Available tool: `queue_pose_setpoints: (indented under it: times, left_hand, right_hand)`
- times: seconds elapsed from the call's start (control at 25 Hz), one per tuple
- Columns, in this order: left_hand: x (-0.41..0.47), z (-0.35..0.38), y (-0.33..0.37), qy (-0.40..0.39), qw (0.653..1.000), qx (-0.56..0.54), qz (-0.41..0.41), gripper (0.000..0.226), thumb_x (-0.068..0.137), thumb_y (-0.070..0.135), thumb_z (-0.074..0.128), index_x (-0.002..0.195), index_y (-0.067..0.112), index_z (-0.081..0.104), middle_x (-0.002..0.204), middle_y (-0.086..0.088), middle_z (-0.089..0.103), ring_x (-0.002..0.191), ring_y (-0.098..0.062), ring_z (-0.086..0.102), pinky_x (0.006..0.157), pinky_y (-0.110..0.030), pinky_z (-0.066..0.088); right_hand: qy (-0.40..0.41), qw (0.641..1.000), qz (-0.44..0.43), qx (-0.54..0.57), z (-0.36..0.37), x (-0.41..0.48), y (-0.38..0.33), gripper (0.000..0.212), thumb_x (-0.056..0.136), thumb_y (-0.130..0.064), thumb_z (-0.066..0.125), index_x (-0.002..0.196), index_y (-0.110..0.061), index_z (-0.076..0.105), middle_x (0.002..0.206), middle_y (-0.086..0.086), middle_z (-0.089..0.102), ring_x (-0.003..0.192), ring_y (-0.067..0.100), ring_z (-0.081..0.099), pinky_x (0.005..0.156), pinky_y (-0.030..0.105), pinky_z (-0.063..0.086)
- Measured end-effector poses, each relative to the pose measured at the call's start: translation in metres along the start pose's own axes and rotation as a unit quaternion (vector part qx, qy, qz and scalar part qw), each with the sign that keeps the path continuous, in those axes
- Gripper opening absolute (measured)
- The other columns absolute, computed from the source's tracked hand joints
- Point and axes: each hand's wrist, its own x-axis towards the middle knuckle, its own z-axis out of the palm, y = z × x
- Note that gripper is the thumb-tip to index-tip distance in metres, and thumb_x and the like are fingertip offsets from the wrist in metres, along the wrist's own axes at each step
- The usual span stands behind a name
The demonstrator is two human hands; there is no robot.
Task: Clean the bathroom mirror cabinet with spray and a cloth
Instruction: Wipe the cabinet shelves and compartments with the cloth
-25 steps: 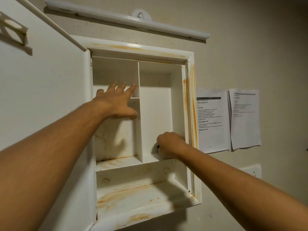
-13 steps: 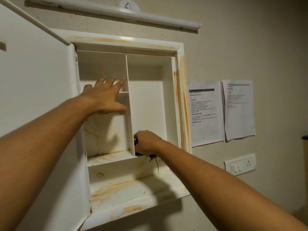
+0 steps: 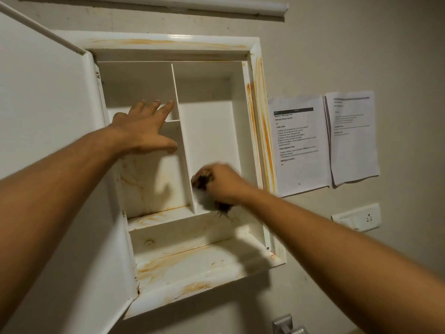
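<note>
The white wall cabinet stands open, its door swung out to the left. Orange-brown stains mark its frame, shelves and lower ledge. My left hand is spread flat with straight fingers against the upper left compartment by the small shelf. My right hand grips a dark, frayed cloth low in the tall right compartment, next to the vertical divider. The hand is motion-blurred. No spray bottle is in view.
A tube light runs along the wall above the cabinet. Two printed sheets hang on the wall to the right, with a switch plate below them. A metal fitting shows at the bottom edge.
My right hand with the cloth slid left along the floor of the right compartment, then rose a little beside the divider. My left hand kept its place. The camera shifted slightly.
</note>
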Motion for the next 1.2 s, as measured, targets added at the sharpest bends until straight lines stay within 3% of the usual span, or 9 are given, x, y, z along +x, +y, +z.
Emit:
queue_pose_setpoints:
  times: [0.12,0.36,0.52,0.64,0.76,0.84,0.96,1.08,1.2]
  left_hand:
    - [0.001,0.001,-0.002,0.002,1.000,0.000,0.008,0.120,0.062,0.073,0.048,0.163,0.037,-0.006,0.173,-0.002,-0.002,0.159,-0.030,-0.001,0.116,-0.067,0.021]
    - [-0.001,-0.001,-0.002,-0.001,1.000,-0.010,0.005,0.121,0.061,0.071,0.051,0.163,0.037,-0.004,0.173,-0.002,-0.001,0.159,-0.029,0.000,0.117,-0.067,0.021]
    - [0.000,-0.001,-0.002,0.000,1.000,-0.006,0.013,0.120,0.062,0.072,0.049,0.163,0.037,-0.005,0.173,-0.002,-0.001,0.158,-0.031,-0.001,0.117,-0.067,0.021]
    - [0.000,-0.002,-0.002,-0.004,1.000,-0.011,0.012,0.121,0.062,0.072,0.049,0.163,0.037,-0.005,0.173,-0.002,-0.002,0.158,-0.030,-0.002,0.117,-0.067,0.020]
    - [-0.001,-0.003,-0.002,-0.004,1.000,-0.014,0.008,0.121,0.061,0.070,0.050,0.163,0.037,-0.006,0.173,-0.003,-0.002,0.158,-0.030,-0.002,0.117,-0.066,0.020]
    - [-0.001,-0.001,-0.001,-0.003,1.000,-0.012,0.007,0.121,0.060,0.069,0.050,0.163,0.038,-0.005,0.173,-0.002,-0.001,0.158,-0.029,-0.001,0.117,-0.065,0.021]
    - [0.000,0.000,-0.002,0.007,1.000,-0.011,0.008,0.121,0.061,0.070,0.050,0.163,0.037,-0.004,0.173,-0.002,0.000,0.158,-0.030,0.000,0.116,-0.065,0.022]
    - [0.002,-0.001,-0.003,0.005,1.000,-0.012,0.016,0.120,0.062,0.073,0.048,0.163,0.037,-0.005,0.173,-0.002,-0.001,0.158,-0.031,-0.001,0.117,-0.067,0.021]
    - [0.001,0.000,-0.003,0.004,1.000,-0.008,0.019,0.120,0.063,0.073,0.047,0.163,0.037,-0.006,0.173,-0.003,-0.002,0.158,-0.032,-0.001,0.117,-0.068,0.020]
  right_hand:
    - [-0.050,0.994,0.022,-0.090,0.044,-0.005,0.005,0.016,0.080,-0.002,0.065,0.088,-0.016,0.067,0.093,0.007,0.071,0.090,0.032,0.064,0.078,0.037,0.052]
    - [-0.181,0.967,-0.022,-0.178,0.011,0.006,0.002,0.040,0.095,-0.006,0.063,0.133,-0.018,0.067,0.127,0.008,0.067,0.113,0.029,0.060,0.099,0.042,0.052]
    - [-0.204,0.936,-0.079,-0.276,-0.001,0.004,0.008,0.039,0.102,-0.018,0.056,0.137,-0.031,0.065,0.112,-0.003,0.061,0.096,0.022,0.057,0.078,0.039,0.050]
    - [-0.219,0.863,-0.109,-0.443,-0.027,0.006,0.017,0.025,0.101,-0.029,0.055,0.122,-0.028,0.067,0.106,-0.001,0.060,0.096,0.026,0.062,0.066,0.034,0.041]
    - [-0.191,0.743,-0.104,-0.632,-0.030,0.005,0.023,0.033,0.104,-0.042,0.042,0.117,-0.018,0.062,0.110,0.006,0.060,0.102,0.030,0.059,0.083,0.045,0.042]
    - [-0.170,0.685,-0.068,-0.705,-0.015,0.005,0.022,0.045,0.106,-0.048,0.032,0.106,-0.013,0.060,0.107,0.011,0.063,0.095,0.030,0.054,0.083,0.047,0.037]
    - [-0.174,0.713,-0.002,-0.679,-0.010,0.020,0.015,0.039,0.106,-0.047,0.037,0.103,-0.014,0.058,0.102,0.012,0.060,0.097,0.032,0.053,0.080,0.046,0.034]
    - [-0.218,0.749,0.060,-0.622,-0.002,0.025,0.010,0.036,0.105,-0.040,0.044,0.119,-0.013,0.062,0.114,0.010,0.062,0.111,0.032,0.059,0.087,0.040,0.047]
    - [-0.281,0.808,0.101,-0.508,-0.017,0.019,-0.006,0.025,0.101,-0.020,0.050,0.117,-0.007,0.065,0.111,0.010,0.065,0.097,0.026,0.065,0.089,0.036,0.055]
